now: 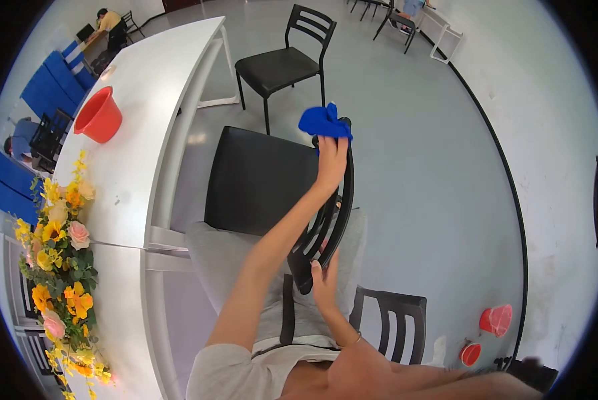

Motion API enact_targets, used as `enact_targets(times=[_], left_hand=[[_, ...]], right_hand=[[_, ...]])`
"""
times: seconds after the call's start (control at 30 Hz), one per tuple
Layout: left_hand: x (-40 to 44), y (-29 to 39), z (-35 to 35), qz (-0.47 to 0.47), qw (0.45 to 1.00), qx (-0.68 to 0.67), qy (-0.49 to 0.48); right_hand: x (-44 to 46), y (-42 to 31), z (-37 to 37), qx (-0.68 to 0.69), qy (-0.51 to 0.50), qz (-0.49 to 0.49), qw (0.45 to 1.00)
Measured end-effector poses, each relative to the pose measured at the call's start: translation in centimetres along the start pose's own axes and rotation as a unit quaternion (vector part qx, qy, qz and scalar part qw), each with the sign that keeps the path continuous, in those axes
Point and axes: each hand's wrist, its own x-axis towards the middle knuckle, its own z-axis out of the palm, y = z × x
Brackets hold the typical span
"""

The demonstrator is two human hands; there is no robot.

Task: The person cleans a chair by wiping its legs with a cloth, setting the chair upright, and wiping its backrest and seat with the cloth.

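Observation:
A black chair stands right before me, its slatted backrest on the right side of its seat. My left hand presses a bunched blue cloth against the far end of the backrest's top rail. The cloth covers part of that corner, and my fingertips are partly hidden under it. At the near end of the backrest my right hand grips the rail, thumb on the near side and some fingers hidden behind the slats.
Along the left runs a white table bearing a red bucket and artificial flowers. Another black chair stands ahead, and one is behind me at right. Red buckets sit by the right wall. People are seated far off.

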Motion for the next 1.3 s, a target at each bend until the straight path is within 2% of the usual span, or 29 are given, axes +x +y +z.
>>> enact_targets(times=[0.03, 0.07, 0.1, 0.13, 0.2, 0.27, 0.33, 0.37, 0.47, 0.53, 0.77, 0.83, 0.87, 0.93, 0.97, 1.0, 1.07, 1.1, 1.17, 1.2, 1.27, 1.3], left_hand=[[-1.1, -0.2, -0.1, 0.017, 0.999, 0.031, -0.01], [-3.0, -0.4, -0.7, -0.038, 0.993, 0.082, -0.071], [-5.8, -1.0, -1.0, -0.011, 0.983, 0.139, -0.117], [-8.6, -1.5, -1.2, 0.062, 0.981, 0.142, -0.118], [-12.1, -0.5, -4.0, 0.0, 0.962, 0.092, -0.257], [-14.3, 0.9, -5.3, 0.014, 0.958, 0.088, -0.273], [-15.5, 1.6, -5.7, -0.006, 0.947, 0.142, -0.288], [-15.8, 1.4, -4.9, 0.037, 0.961, 0.158, -0.226], [-11.8, 0.2, -2.9, 0.077, 0.97, 0.14, -0.182], [-8.0, 0.7, -1.7, 0.02, 0.977, 0.11, -0.18], [-4.5, -4.1, 0.5, 0.038, 0.996, 0.006, -0.083], [-3.8, -4.8, 0.5, -0.024, 0.994, -0.103, -0.029], [-3.4, -5.2, 0.3, -0.023, 0.994, -0.105, -0.028], [-1.9, -5.5, -0.9, -0.102, 0.98, -0.17, 0.008], [0.3, -14.2, -1.7, -0.143, 0.977, -0.153, -0.031], [1.2, -13.6, -1.6, -0.117, 0.973, -0.197, 0.001], [1.4, -12.2, -1.8, -0.042, 0.993, -0.096, -0.053], [0.5, -11.4, -2.1, -0.045, 0.993, -0.094, -0.055], [-3.0, -9.9, -3.0, -0.197, 0.975, -0.049, -0.087], [-5.6, -11.4, -2.7, -0.121, 0.989, -0.064, -0.062], [-8.7, -11.5, -4.7, -0.126, 0.984, -0.097, -0.082], [-9.4, -11.4, -6.8, -0.225, 0.953, -0.175, -0.104]], right_hand=[[0.1, 0.8, -0.1, 0.002, -0.002, -0.002, 1.0], [0.0, 2.2, -0.3, -0.02, 0.004, -0.009, 1.0], [0.0, 2.9, -0.3, -0.043, 0.011, -0.014, 0.999], [0.2, 2.3, -0.2, -0.043, 0.008, -0.015, 0.999], [0.1, 0.6, -0.2, -0.053, 0.027, 0.018, 0.998], [-0.9, 2.8, -1.0, -0.091, 0.036, 0.012, 0.995], [-1.7, 3.1, -1.0, -0.083, 0.014, -0.024, 0.996], [-1.9, 3.2, -0.9, -0.083, 0.01, -0.023, 0.996], [-1.9, 2.1, -0.5, -0.064, 0.024, -0.012, 0.998], [-1.0, 1.5, -0.3, -0.048, 0.016, 0.001, 0.999], [2.2, -0.3, -0.2, -0.044, 0.01, -0.006, 0.999], [2.0, -0.5, -0.3, -0.044, 0.006, -0.012, 0.999], [1.6, -0.4, -0.2, -0.042, 0.006, -0.014, 0.999], [0.7, -0.2, -0.4, -0.05, 0.003, -0.02, 0.999], [0.5, -0.1, -0.4, -0.056, 0.0, -0.027, 0.998], [0.5, -0.1, -0.3, -0.057, -0.001, -0.025, 0.998], [0.2, 0.1, -0.2, -0.062, 0.011, -0.03, 0.998], [0.1, 0.1, -0.1, -0.06, 0.013, -0.027, 0.998], [0.8, 0.5, 0.0, -0.042, 0.024, -0.028, 0.998], [1.3, 1.1, 0.0, -0.037, 0.025, -0.03, 0.999], [2.4, 2.2, -0.7, -0.064, 0.024, -0.03, 0.997], [3.3, 1.7, -0.9, -0.082, 0.007, -0.055, 0.995]])
